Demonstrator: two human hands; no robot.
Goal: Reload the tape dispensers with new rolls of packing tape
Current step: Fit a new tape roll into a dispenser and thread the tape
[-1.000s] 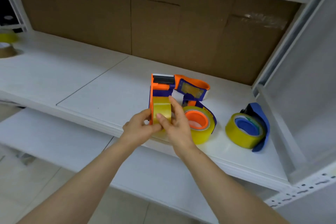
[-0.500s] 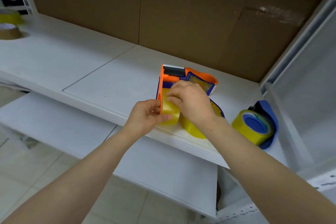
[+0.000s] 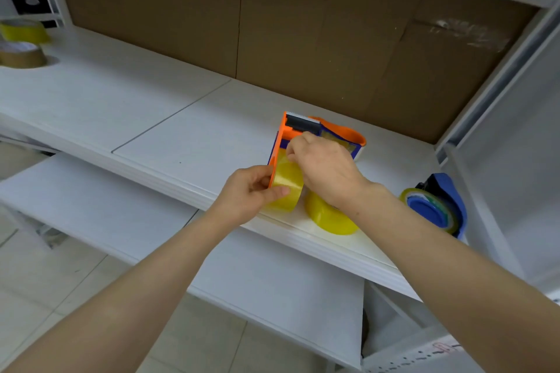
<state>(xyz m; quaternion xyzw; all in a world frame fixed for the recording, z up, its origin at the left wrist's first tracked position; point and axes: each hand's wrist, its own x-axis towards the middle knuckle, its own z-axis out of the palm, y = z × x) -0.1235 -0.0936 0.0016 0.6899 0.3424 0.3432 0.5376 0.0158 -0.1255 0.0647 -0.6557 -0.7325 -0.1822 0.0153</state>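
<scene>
The left hand [image 3: 251, 191] gripped the roll [image 3: 288, 183] in the dispenser [image 3: 284, 131] standing on the tabletop [image 3: 181, 136]. The right hand [image 3: 328, 171], fingers curled, apparently pinched the tape end below the dispenser's roller [image 3: 303, 124]. The film was likely flimsy and sticky, best held by its edges.

The left hand [image 3: 251, 191] grips a yellow tape roll [image 3: 286, 182] seated in an orange dispenser [image 3: 283, 130] on the white shelf [image 3: 151, 112]. The right hand [image 3: 327, 172] pinches the roll's top, near the black roller [image 3: 303, 123].

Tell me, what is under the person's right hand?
A yellow roll of packing tape lies on the white shelf below the right hand; the hand covers its centre.
</scene>
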